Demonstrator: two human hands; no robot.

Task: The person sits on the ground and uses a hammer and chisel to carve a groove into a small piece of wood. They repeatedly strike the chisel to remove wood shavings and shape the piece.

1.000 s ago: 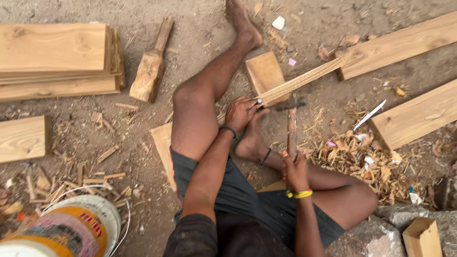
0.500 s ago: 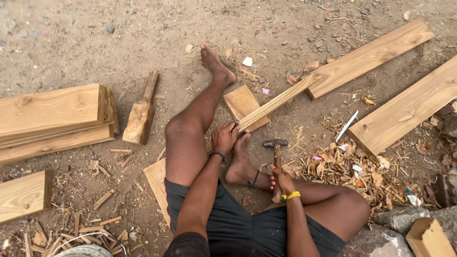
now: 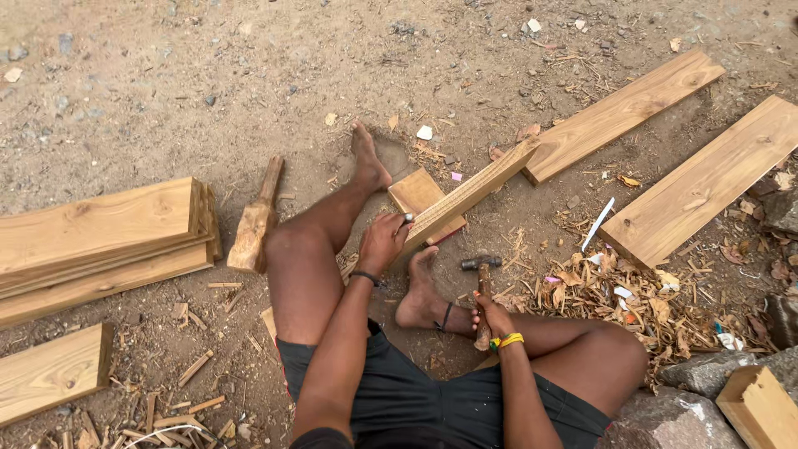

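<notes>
Wooden strip (image 3: 470, 198) runs slantwise on the dirt ground (image 3: 208, 91), its near end under the left hand (image 3: 384, 243) and its far end reaching up and right to touch the end of a long plank (image 3: 619, 114). It lies across a small square block (image 3: 426, 202) just beside the left foot (image 3: 368, 165). The left hand is curled, its fingers pinching a small thin piece (image 3: 407, 219) against the strip's near end; what that piece is cannot be told. The right hand (image 3: 492, 320) is closed round the handle of a hammer (image 3: 481, 278), whose metal head points up, just right of the strip's near end and apart from it; the right foot (image 3: 422, 291) lies between the two hands. A yellow band sits on the right wrist, a dark one on the left. Right of the hammer lies a heap of shavings (image 3: 615, 295), and beyond it a second wide plank (image 3: 706, 179). A mallet (image 3: 256, 220) lies left of the left knee. Stacked boards (image 3: 100, 237) fill the left edge, with a short block (image 3: 50, 370) below them.
</notes>
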